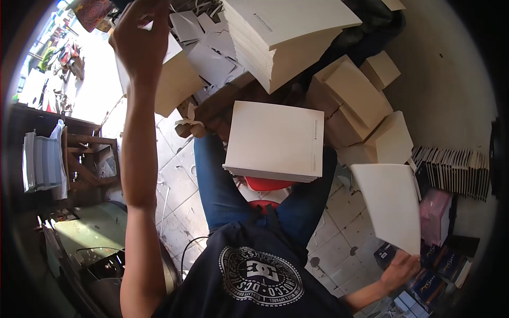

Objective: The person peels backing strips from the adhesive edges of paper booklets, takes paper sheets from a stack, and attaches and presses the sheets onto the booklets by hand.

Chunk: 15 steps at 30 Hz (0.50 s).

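My right hand (401, 272), low on the right, pinches the bottom corner of a large white paper sheet (389, 204), which stands upright and bows slightly. A thick stack of white paper (275, 138) with small print along its right edge rests in front of my lap, over something red. My left arm reaches far up on the left. My left hand (139, 45) is at the top edge with its fingers curled and partly cut off, close to a dark item; what it holds, if anything, I cannot tell.
A taller paper stack (297, 21) stands ahead. Loose scraps (212, 58) lie left of it, and cream paper blocks (352, 100) are piled at right. A row of booklets (453, 172) lines the right wall, above dark blue boxes (427, 286). A wooden rack (93, 159) stands left.
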Each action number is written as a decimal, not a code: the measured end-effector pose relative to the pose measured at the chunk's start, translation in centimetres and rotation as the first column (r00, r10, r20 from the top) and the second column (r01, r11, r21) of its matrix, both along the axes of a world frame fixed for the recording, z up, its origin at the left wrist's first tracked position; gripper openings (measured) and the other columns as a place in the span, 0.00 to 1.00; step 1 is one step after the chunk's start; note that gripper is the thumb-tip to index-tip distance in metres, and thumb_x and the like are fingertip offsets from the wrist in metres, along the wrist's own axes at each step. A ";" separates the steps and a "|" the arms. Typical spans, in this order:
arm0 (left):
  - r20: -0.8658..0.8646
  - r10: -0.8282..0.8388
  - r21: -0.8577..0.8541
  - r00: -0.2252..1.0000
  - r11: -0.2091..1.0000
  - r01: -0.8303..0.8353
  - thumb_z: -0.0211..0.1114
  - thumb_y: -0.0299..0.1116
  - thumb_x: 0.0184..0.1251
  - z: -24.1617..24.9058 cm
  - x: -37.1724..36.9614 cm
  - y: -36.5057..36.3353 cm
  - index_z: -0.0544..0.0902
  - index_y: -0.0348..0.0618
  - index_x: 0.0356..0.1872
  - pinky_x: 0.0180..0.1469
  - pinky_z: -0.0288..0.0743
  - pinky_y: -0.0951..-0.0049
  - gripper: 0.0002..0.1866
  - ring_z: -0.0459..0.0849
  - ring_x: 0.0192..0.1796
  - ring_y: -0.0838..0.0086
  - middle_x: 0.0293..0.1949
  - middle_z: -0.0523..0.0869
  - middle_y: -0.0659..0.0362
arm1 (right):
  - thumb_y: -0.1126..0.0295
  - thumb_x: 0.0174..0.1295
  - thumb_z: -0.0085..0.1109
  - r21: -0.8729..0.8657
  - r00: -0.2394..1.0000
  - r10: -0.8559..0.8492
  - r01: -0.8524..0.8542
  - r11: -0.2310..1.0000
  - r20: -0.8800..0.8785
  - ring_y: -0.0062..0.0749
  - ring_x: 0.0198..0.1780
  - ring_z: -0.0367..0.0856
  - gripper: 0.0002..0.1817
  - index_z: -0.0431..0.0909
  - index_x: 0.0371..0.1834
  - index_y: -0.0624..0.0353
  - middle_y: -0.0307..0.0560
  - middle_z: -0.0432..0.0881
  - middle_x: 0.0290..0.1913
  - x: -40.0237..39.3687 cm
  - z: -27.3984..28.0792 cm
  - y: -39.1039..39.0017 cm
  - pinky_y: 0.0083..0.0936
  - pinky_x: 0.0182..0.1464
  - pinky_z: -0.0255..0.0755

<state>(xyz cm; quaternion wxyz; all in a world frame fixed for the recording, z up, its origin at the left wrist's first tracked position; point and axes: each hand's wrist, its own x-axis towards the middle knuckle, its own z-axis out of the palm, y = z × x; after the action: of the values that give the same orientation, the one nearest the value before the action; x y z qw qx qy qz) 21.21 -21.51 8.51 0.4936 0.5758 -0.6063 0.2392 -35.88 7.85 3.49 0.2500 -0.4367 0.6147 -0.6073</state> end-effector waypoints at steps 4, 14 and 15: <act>0.252 0.289 -0.110 0.924 0.957 -0.269 0.73 0.43 0.64 -0.7 3.1 -2.7 0.69 0.34 0.65 0.54 0.75 0.59 0.35 0.81 0.51 0.57 0.55 0.80 0.46 | 0.50 0.76 0.47 -0.339 0.924 0.296 -0.206 0.918 0.241 0.40 0.58 0.72 0.28 0.68 0.60 0.68 0.58 0.71 0.60 -2.3 0.0 0.4 0.34 0.57 0.69; -0.853 0.023 0.474 0.521 0.449 0.757 0.77 0.32 0.61 -16.9 -6.0 18.9 0.77 0.41 0.39 0.40 0.73 0.81 0.15 0.79 0.38 0.84 0.35 0.80 0.65 | 0.69 0.77 0.48 -0.431 0.639 0.432 -0.170 0.886 0.636 0.33 0.65 0.73 0.21 0.67 0.67 0.67 0.56 0.68 0.69 0.8 -4.7 -8.3 0.31 0.63 0.72; -0.906 0.017 0.383 0.423 0.456 0.803 0.75 0.30 0.62 -18.3 -6.6 19.9 0.76 0.41 0.37 0.38 0.71 0.82 0.13 0.78 0.36 0.85 0.34 0.79 0.66 | 0.68 0.76 0.49 -0.492 0.524 0.568 -0.293 0.820 0.635 0.31 0.63 0.75 0.20 0.68 0.67 0.66 0.55 0.70 0.68 0.5 -5.3 -8.7 0.28 0.61 0.73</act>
<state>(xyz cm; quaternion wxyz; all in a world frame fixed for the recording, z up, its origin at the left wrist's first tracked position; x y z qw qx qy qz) 14.61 -1.57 -9.76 0.4441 0.5764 -0.4709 -0.4988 -35.38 -0.82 -1.78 0.5521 -0.3157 0.2132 -0.7417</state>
